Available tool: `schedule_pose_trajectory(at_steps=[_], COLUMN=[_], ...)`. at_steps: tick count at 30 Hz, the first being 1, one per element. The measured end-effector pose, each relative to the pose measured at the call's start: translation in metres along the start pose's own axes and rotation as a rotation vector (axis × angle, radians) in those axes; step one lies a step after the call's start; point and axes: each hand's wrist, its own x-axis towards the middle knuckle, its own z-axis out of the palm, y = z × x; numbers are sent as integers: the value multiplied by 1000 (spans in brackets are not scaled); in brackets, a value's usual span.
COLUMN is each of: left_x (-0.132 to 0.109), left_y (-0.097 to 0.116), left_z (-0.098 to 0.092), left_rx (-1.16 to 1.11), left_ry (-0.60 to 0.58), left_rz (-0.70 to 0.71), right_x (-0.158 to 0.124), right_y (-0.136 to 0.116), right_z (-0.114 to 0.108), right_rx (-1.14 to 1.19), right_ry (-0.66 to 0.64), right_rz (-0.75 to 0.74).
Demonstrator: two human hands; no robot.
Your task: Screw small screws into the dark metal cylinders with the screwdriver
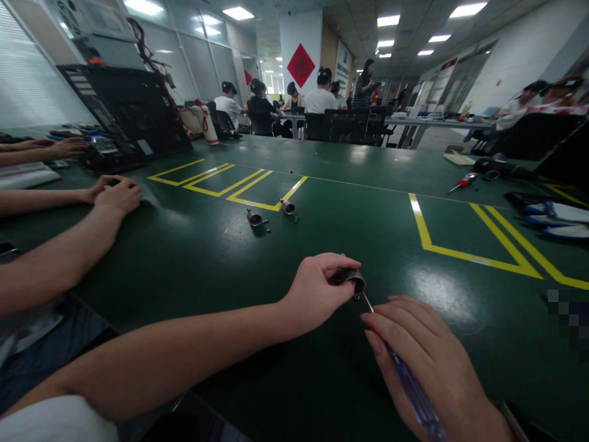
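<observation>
My left hand (317, 291) is closed around a small dark metal cup-shaped part (356, 279), its open rim facing right toward my other hand. In my right hand (427, 356) lies a screwdriver (411, 387) with a clear bluish handle. Its thin shaft points up and left, and the tip is at the rim of the metal part; whether it touches a screw there is hidden. Farther up the green table (221, 264), two similar metal cup-shaped parts (254, 217) lie beside the yellow tape, with a few tiny pieces (269, 230) near them.
Yellow tape outlines (478, 261) mark the table. A red-handled screwdriver (464, 181) and blue-and-white tools (556, 220) lie at the right. On the left, a co-worker's hands (117, 193) rest near a black case (133, 116). A white cup (208, 126) stands by the far edge.
</observation>
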Motion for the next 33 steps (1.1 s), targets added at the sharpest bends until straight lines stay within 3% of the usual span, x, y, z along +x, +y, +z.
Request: schedule_pose_trajectory(at_steps=[33], left_x=[0], left_y=[-3], left_z=[2], left_rx=[-10], left_ry=[23], left_rz=[-24], right_x=[-1], right_y=[2], right_z=[3], right_rx=[-44], right_ry=[-21], right_rz=[-26])
